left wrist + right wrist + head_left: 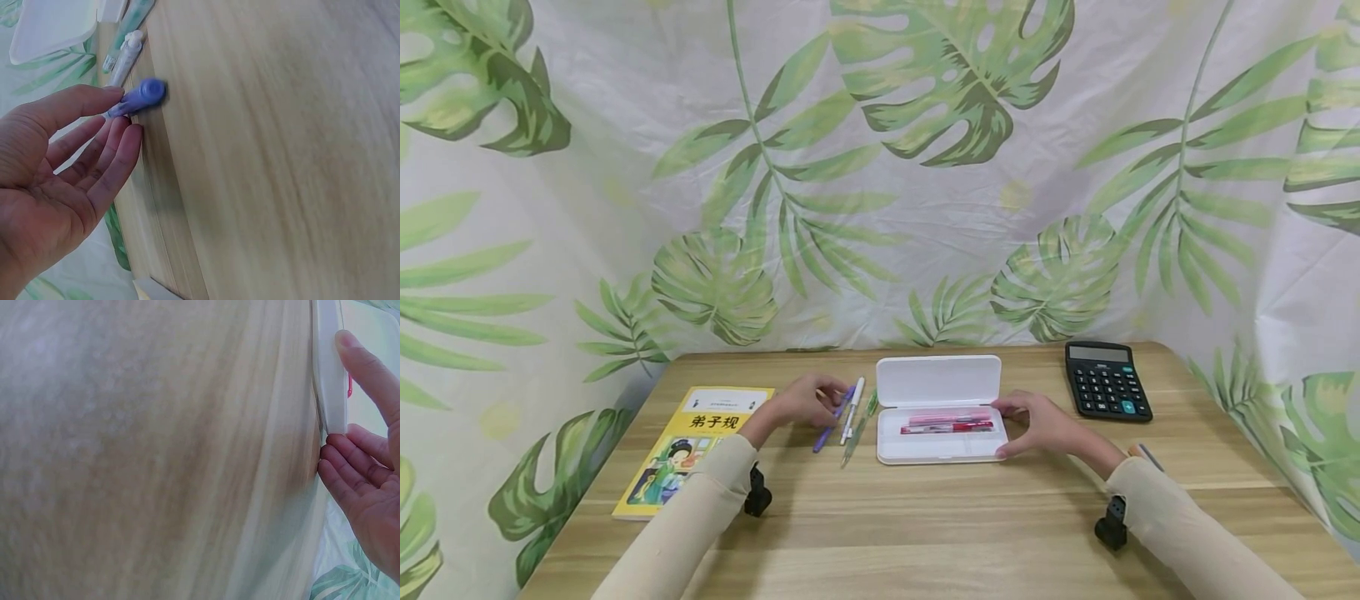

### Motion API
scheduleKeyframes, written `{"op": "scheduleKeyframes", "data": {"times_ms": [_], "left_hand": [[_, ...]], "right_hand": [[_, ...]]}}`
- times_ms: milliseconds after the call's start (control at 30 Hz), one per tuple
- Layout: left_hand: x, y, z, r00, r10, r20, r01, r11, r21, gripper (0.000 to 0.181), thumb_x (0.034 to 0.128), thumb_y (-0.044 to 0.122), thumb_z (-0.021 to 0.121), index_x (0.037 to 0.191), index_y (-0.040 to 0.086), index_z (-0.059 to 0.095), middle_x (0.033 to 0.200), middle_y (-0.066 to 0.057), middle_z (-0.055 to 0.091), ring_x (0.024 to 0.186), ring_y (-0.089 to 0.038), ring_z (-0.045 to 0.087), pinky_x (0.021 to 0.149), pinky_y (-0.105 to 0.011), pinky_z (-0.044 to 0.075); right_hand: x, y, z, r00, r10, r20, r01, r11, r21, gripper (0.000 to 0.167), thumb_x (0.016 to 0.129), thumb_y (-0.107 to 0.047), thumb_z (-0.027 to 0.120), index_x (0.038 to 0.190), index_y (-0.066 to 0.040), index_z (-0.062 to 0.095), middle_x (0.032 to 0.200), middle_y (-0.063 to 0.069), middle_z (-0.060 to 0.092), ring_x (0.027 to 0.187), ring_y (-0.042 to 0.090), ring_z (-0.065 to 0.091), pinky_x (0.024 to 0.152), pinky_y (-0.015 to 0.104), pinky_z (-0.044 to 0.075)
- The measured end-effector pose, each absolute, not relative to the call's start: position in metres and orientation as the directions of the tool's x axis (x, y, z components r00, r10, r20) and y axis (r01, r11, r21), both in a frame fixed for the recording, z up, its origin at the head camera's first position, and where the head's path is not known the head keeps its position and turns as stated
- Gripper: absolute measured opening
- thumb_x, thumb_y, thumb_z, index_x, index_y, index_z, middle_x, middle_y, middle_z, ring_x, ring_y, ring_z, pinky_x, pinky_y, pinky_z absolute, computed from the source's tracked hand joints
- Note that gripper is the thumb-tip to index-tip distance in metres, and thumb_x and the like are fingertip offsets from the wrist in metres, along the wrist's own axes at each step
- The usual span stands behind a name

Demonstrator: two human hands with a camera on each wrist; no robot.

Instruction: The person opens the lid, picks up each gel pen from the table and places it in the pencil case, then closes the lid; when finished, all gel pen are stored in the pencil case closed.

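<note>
My left hand pinches a purple pen between thumb and fingertips; the pen's blunt end points toward the left wrist camera. Just right of it lie a white pen and a pen with a clear green barrel, side by side on the table. A white pencil case stands with its lid raised, and inside it are a pink pen and a red pen. My right hand grips the case's right end, thumb on the near edge and fingers farther back.
At the left, a yellow book lies partly under my left forearm. A black calculator is at the back right. Some small object, mostly hidden by my right wrist, rests on the wooden table. Leaf-patterned cloth hangs behind.
</note>
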State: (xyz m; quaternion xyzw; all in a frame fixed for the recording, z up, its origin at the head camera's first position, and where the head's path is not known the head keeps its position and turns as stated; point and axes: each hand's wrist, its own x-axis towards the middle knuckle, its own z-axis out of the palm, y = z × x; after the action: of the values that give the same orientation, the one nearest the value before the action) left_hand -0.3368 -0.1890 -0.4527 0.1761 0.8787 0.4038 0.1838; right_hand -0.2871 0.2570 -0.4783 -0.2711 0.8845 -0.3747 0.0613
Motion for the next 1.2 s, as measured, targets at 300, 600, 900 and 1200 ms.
{"op": "scheduleKeyframes", "data": {"times_ms": [300,600,900,1200], "left_hand": [[-0.335,-0.203,-0.45,-0.865,0.467,-0.183,0.182,0.633,0.753,0.05,0.0742,-0.008,0.076,0.123,-0.008,0.067,0.105,-0.02,0.069,0.09,-0.021,0.066,0.07,-0.025,0.054],[-0.329,-0.216,-0.447,-0.843,0.501,-0.195,0.191,0.618,0.763,0.046,0.0733,-0.011,0.071,0.119,-0.009,0.068,0.1,-0.021,0.069,0.086,-0.02,0.062,0.068,-0.025,0.051],[-0.323,-0.226,-0.447,-0.816,0.528,-0.236,0.144,0.581,0.801,0.042,0.0773,-0.011,0.067,0.119,-0.008,0.07,0.101,-0.022,0.069,0.081,-0.017,0.061,0.062,-0.028,0.05],[-0.317,-0.226,-0.441,-0.797,0.566,-0.211,0.182,0.557,0.81,0.046,0.0761,-0.012,0.068,0.122,-0.006,0.069,0.106,-0.018,0.07,0.093,-0.023,0.067,0.072,-0.028,0.056]], "right_hand": [[-0.286,0.256,-0.477,-0.848,-0.522,0.09,-0.428,0.575,-0.697,0.077,0.067,-0.029,0.096,0.128,0.005,0.064,0.114,0.013,0.069,0.109,0.029,0.064,0.098,0.049,0.055],[-0.286,0.256,-0.477,-0.858,-0.508,0.073,-0.407,0.586,-0.701,0.078,0.067,-0.031,0.096,0.129,0.004,0.064,0.116,0.012,0.069,0.111,0.029,0.064,0.099,0.048,0.054],[-0.287,0.256,-0.478,-0.855,-0.513,0.074,-0.415,0.593,-0.69,0.078,0.067,-0.03,0.096,0.129,0.005,0.064,0.117,0.014,0.069,0.111,0.03,0.064,0.099,0.048,0.054],[-0.285,0.256,-0.477,-0.857,-0.509,0.077,-0.411,0.584,-0.7,0.078,0.067,-0.03,0.096,0.129,0.006,0.064,0.116,0.014,0.068,0.111,0.03,0.064,0.1,0.049,0.054]]}}
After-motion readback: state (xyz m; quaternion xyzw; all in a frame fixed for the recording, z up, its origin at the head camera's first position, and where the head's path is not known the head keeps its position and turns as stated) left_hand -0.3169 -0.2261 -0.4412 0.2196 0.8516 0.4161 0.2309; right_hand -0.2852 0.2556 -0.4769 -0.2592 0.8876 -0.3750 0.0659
